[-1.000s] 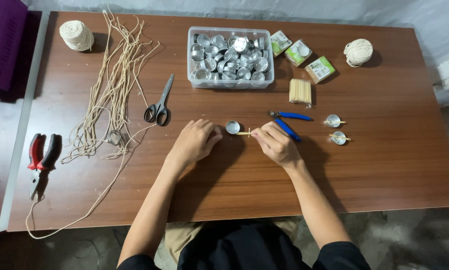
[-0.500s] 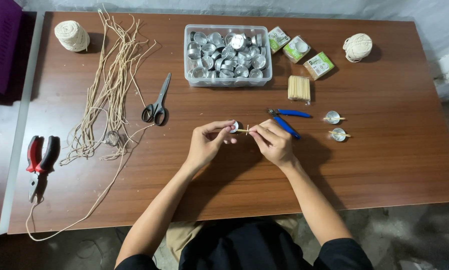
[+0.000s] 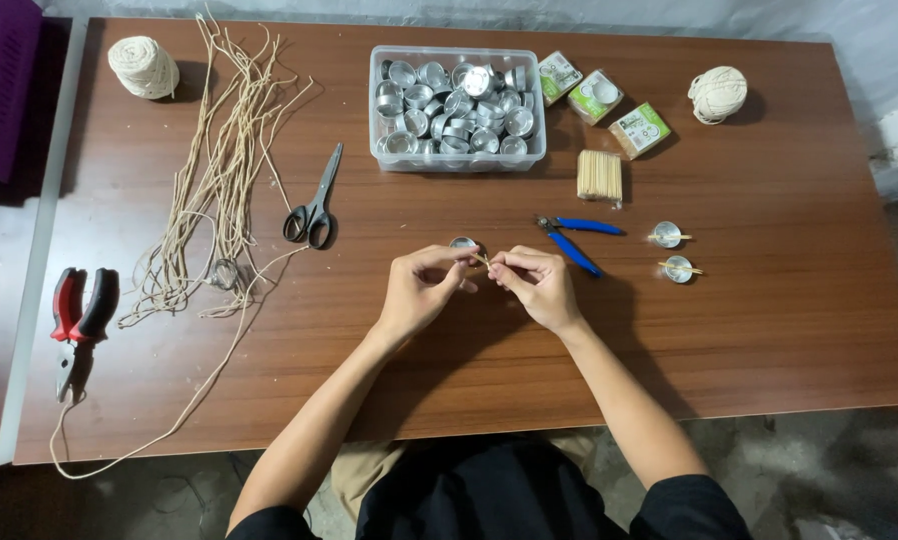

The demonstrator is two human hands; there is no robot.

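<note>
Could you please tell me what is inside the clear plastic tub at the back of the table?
The clear plastic tub holds a heap of small empty metal cups. Whatever lies beneath the top layer is covered.

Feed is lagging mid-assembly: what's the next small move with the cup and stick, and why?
Probably set this piece down beside the two finished cups: both hands, left hand and right hand, pinch a thin stick at a small metal cup, matching those.
</note>
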